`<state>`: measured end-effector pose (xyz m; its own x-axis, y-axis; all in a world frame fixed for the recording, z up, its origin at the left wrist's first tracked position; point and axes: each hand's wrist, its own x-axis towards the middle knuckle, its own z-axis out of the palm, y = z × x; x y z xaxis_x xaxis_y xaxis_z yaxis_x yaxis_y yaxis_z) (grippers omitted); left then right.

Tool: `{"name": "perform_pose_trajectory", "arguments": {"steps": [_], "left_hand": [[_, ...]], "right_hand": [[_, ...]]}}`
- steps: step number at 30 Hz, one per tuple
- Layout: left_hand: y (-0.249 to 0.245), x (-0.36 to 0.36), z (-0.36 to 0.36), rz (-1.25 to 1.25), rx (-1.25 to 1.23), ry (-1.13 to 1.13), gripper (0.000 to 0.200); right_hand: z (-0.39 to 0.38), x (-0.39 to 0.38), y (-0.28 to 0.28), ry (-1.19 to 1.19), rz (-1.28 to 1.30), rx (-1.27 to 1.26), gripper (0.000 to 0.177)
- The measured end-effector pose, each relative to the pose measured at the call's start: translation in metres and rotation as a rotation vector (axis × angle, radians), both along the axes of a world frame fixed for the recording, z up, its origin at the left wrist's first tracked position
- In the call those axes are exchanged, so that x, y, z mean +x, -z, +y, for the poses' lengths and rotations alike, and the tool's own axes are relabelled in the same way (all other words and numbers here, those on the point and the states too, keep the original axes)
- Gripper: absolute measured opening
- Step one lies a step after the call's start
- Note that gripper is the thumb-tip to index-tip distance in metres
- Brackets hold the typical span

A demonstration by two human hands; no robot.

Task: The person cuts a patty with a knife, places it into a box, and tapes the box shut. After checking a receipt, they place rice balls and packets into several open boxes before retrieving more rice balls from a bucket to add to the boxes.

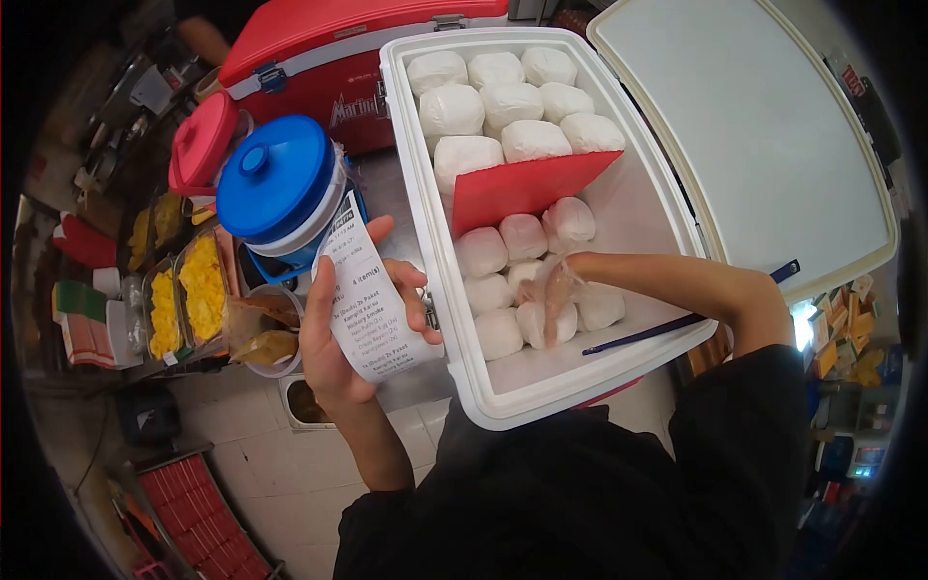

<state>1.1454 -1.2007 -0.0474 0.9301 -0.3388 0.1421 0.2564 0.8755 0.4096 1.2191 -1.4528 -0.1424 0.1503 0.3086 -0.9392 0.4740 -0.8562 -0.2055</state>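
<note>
Pale tiled floor (261, 469), grey worktop (391, 198), bright light (802, 327).

The plastic-covered right hand (553, 295) is partly hiding a rounded white bundle (529, 325); the top edge is cropping the red cooler box (324, 92).

My receipt (365, 314) is matt paper, the blue jug lid (280, 188) glossy plastic, my glove (558, 292) probably crinkled clear plastic.
</note>
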Motion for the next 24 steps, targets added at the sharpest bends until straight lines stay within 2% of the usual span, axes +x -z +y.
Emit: {"name": "perform_pose_trajectory", "arguments": {"steps": [2,4,5,7,8,9,11,12,13,14,15,16,17,18,19,20,21,22,24], "left_hand": [[0.001,-0.001,-0.001,0.009,0.004,-0.001,0.057],[0.001,-0.001,-0.002,-0.038,0.041,0.003,0.053],[0.003,-0.001,-0.001,-0.04,0.04,0.001,0.053],[0.01,0.002,0.0,-0.114,0.245,-0.126,0.047],[0.011,0.001,0.0,-0.114,0.353,-0.198,0.037],[0.007,0.001,-0.007,-0.111,0.351,-0.195,0.037],[-0.012,0.0,-0.032,-0.034,0.643,-0.378,0.04],[-0.016,-0.002,-0.039,-0.124,0.576,-0.285,0.047],[-0.021,-0.005,-0.048,-0.174,0.608,-0.228,0.058],[-0.011,0.0,-0.05,-0.255,0.673,-0.247,0.06],[-0.005,0.006,-0.052,-0.337,0.737,-0.266,0.063],[-0.006,0.005,-0.051,-0.341,0.738,-0.264,0.063],[-0.015,0.001,-0.049,-0.219,0.609,-0.229,0.065],[-0.02,-0.001,-0.046,-0.097,0.479,-0.195,0.069],[-0.014,-0.002,-0.038,-0.09,0.48,-0.196,0.069],[-0.004,-0.002,-0.025,-0.025,0.341,-0.211,0.07],[0.001,0.0,-0.017,0.029,0.196,-0.229,0.072],[0.0,0.0,-0.014,0.096,0.19,-0.266,0.076],[0.0,-0.004,-0.014,0.102,0.112,-0.279,0.077]], "right_hand": [[0.001,0.0,-0.002,0.053,0.015,0.034,0.096],[0.013,-0.001,-0.035,0.144,0.178,0.142,0.095],[0.013,-0.001,-0.046,0.141,0.176,0.142,0.095],[0.009,0.006,-0.072,0.051,-0.109,0.107,0.093],[0.016,0.014,-0.129,0.13,-0.078,0.178,0.09],[0.022,0.019,-0.184,0.212,-0.049,0.248,0.087],[-0.003,0.001,-0.202,0.723,0.079,0.684,0.082],[0.0,0.001,-0.207,0.724,0.071,0.687,0.082],[0.01,0.004,-0.211,0.556,-0.181,0.809,0.079],[0.019,0.005,-0.213,0.379,-0.43,0.916,0.08],[0.029,0.002,-0.212,0.38,-0.436,0.918,0.08],[0.039,-0.005,-0.209,0.643,-0.367,0.903,0.077],[0.046,-0.008,-0.205,0.907,-0.29,0.88,0.076],[0.046,0.0,-0.187,1.211,0.108,1.134,0.063],[0.035,0.018,-0.158,1.183,0.076,0.951,0.053],[0.025,0.034,-0.123,1.144,0.044,0.771,0.045],[0.024,0.037,-0.086,0.578,-0.1,0.559,0.039],[0.026,0.036,-0.052,0.02,-0.231,0.325,0.034],[0.035,0.003,0.011,0.074,-0.266,0.28,0.036]]}}
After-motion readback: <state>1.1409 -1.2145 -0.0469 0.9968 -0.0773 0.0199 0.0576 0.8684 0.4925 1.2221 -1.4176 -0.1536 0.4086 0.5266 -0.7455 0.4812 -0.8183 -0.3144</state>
